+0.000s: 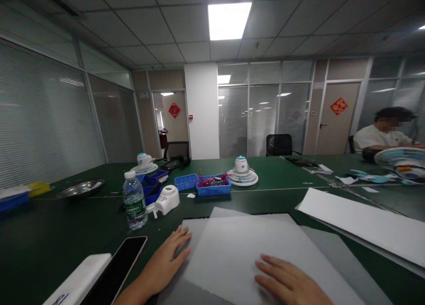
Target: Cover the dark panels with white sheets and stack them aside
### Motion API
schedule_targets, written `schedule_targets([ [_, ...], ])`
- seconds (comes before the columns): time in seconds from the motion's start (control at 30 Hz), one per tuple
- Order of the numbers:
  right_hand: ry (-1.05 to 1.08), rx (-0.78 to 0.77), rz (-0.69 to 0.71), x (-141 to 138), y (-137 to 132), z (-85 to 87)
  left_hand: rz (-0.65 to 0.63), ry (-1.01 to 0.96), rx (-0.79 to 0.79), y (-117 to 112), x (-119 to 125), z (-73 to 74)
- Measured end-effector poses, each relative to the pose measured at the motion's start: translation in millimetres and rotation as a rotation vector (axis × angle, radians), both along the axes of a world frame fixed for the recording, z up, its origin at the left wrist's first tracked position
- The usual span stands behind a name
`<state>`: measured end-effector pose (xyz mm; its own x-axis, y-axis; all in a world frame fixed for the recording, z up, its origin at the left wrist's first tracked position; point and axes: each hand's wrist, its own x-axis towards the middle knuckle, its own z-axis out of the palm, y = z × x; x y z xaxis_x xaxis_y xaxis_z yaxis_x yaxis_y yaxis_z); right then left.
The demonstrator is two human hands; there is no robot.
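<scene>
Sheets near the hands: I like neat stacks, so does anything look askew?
The top sheet sits askew: its edges don't line up with the sheets beneath, one jutting out past its right side.

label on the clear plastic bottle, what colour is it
Green with white lettering: the label on the clear plastic bottle, seen in the head view.

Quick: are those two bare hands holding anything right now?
Left hand: open, holding nothing, at the left edge of thin, flat white sheets.
Right hand: open, holding nothing, over the sheets.
</scene>
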<state>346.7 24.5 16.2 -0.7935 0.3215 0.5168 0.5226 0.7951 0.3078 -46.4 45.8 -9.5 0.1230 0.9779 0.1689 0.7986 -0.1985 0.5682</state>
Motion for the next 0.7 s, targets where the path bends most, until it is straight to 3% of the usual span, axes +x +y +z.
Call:
schedule_targets([
  [0.07, 0.068, 0.026, -0.142, 10.5, 2.1, 1.7, 0.002, 0.012, -0.007, 0.2, 0.2, 0.4],
  [0.17, 0.049, -0.085, -0.257, 16.7, 5.1, -4.2, -0.004, 0.036, -0.012, -0.6, 0.1, 0.4],
  [0.27, -0.037, -0.258, -0.255, 12.2, 3.6, -5.1, -0.006, 0.037, 0.007, -0.9, -0.9, -1.9],
  [0.5, -0.070, -0.671, -0.183, 6.4, -11.8, 22.0, -0.016, 0.020, 0.028, 5.1, -2.9, -6.9],
  [0.6, 0.051, -0.691, -0.178, 32.7, 12.2, 12.9, -0.027, -0.033, 0.014, 7.5, -2.4, -5.4],
  [0.7, 0.222, -0.477, -0.414, 96.5, 63.0, -7.9, -0.022, -0.062, 0.010, 8.6, -0.9, -3.0],
])
